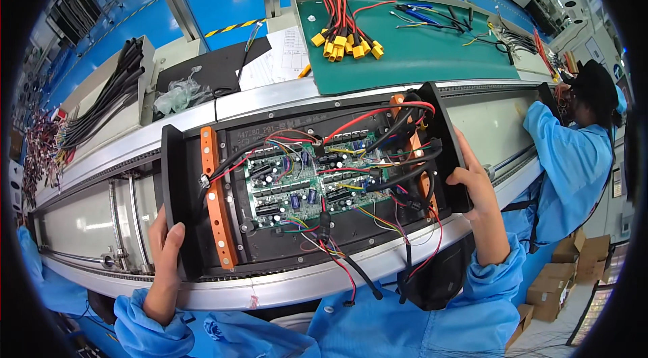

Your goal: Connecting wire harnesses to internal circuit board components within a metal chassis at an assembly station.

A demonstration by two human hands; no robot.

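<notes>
Black rectangular tray with upright end walls (181, 206) lies across the silver metal-railed conveyor (283, 290), near edge over the near rail; whether rails or hands bear its weight, I cannot tell. Left hand (164, 246): fingers partly curled at the left end wall's near corner, thumb apart from them. Right hand (476, 186): thumb and fingers partly closed about the right end wall, fingertips partly hidden. Green circuit-board assembly with blue and black cylindrical components (317, 176) sits mid-tray, between two orange perforated bars (219, 213).

Risk, my judgement: black, red and multicoloured leads (361, 277) droop past the tray's near edge; sliding it could pinch them against the rail and strain their joints. Uneven lifting could tip the tray.
</notes>
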